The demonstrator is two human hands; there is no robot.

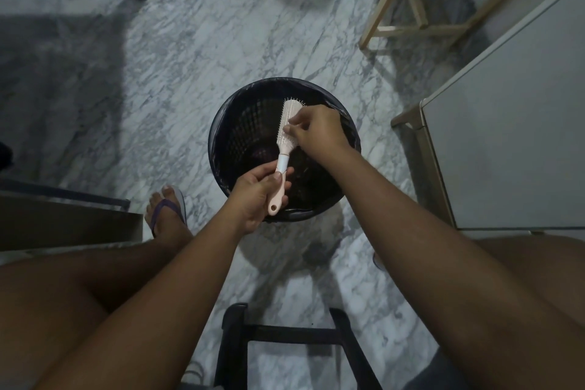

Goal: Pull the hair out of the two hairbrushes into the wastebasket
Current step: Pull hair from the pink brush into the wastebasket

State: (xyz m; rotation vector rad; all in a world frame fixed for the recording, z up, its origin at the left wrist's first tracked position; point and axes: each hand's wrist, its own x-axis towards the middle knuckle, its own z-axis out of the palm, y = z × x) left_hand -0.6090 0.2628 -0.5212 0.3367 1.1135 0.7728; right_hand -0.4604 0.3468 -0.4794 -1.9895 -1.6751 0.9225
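A pale pink and white hairbrush (286,130) hangs over the black wastebasket (221,136), bristles turned to the right. My left hand (256,196) grips its handle at the lower end. My right hand (316,131) rests against the bristle side of the head, thumb and fingertips pinched together among the bristles. Any hair between those fingers is too fine to make out. The basket is lined with a dark bag and holds dark clumps at the bottom. Only one hairbrush is in sight.
The basket stands on a marble floor (158,73). A white cabinet (506,136) is close on the right, a wooden frame (411,19) behind it. A dark box edge (63,215) lies left, my sandalled foot (167,212) beside it. A black stool frame (285,336) sits below my arms.
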